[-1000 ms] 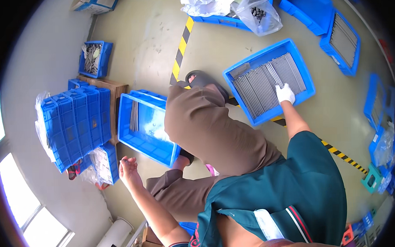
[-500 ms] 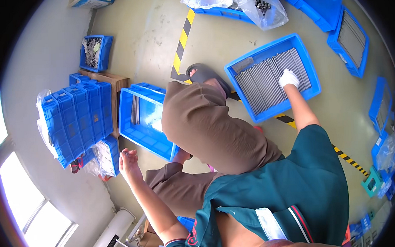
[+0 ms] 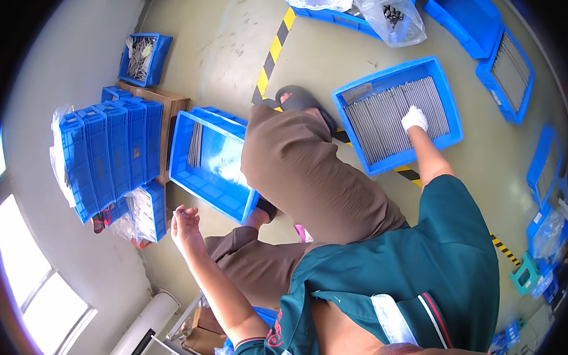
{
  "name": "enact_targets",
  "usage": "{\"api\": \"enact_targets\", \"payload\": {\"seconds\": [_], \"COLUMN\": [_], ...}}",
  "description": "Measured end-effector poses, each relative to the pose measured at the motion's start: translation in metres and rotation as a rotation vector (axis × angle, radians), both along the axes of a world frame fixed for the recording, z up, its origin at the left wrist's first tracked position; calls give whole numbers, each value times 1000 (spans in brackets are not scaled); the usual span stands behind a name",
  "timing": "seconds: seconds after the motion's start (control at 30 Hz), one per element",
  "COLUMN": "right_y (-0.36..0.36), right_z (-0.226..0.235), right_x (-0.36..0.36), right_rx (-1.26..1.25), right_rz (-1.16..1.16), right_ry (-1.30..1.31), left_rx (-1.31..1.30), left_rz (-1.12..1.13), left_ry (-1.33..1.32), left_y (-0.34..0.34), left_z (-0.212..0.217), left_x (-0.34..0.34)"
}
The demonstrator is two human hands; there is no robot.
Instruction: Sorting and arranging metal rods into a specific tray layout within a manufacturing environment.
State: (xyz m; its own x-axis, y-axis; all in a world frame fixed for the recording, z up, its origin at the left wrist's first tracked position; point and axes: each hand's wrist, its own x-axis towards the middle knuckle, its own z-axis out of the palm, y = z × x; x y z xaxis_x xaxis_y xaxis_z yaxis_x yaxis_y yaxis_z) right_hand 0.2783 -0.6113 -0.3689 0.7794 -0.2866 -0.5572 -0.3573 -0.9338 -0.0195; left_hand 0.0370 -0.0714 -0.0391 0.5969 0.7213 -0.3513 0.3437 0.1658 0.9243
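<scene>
My right hand (image 3: 414, 118), in a white glove, rests on a row of thin grey metal rods (image 3: 382, 119) lying side by side in a blue plastic bin (image 3: 367, 166). Its fingers point down among the rods and their tips are hidden, so a grip cannot be made out. My bare left hand (image 3: 187, 232) is raised at the left, away from the bins. Its fingers are curled in, with a small dark thing at the fingertips that is too small to name. Nearest to it is a second blue bin (image 3: 227, 203), holding a few similar rods (image 3: 195, 145) at one end.
Stacked blue crates (image 3: 111, 155) stand by a wooden pallet (image 3: 169, 112) at the left wall. A small bin of loose metal pieces (image 3: 143, 60) lies beyond. More blue bins, one with rods (image 3: 512, 69), line the right side. Yellow-black tape (image 3: 273, 56) marks the floor.
The whole view has shifted slightly. My right hand has moved a little to the left over the rods. My left hand stays raised with its fingers curled.
</scene>
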Motion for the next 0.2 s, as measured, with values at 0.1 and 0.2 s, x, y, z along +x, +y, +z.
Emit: {"api": "enact_targets", "payload": {"seconds": [0.1,0.2], "right_y": [-6,20], "right_z": [-3,8], "right_x": [4,5], "right_rx": [26,-4], "right_rz": [-33,-58], "right_ry": [52,139], "left_rx": [-8,-8], "left_rz": [5,47], "left_ry": [-29,-58], "left_y": [0,7], "left_z": [-6,-4], "left_x": [-5,-22]}}
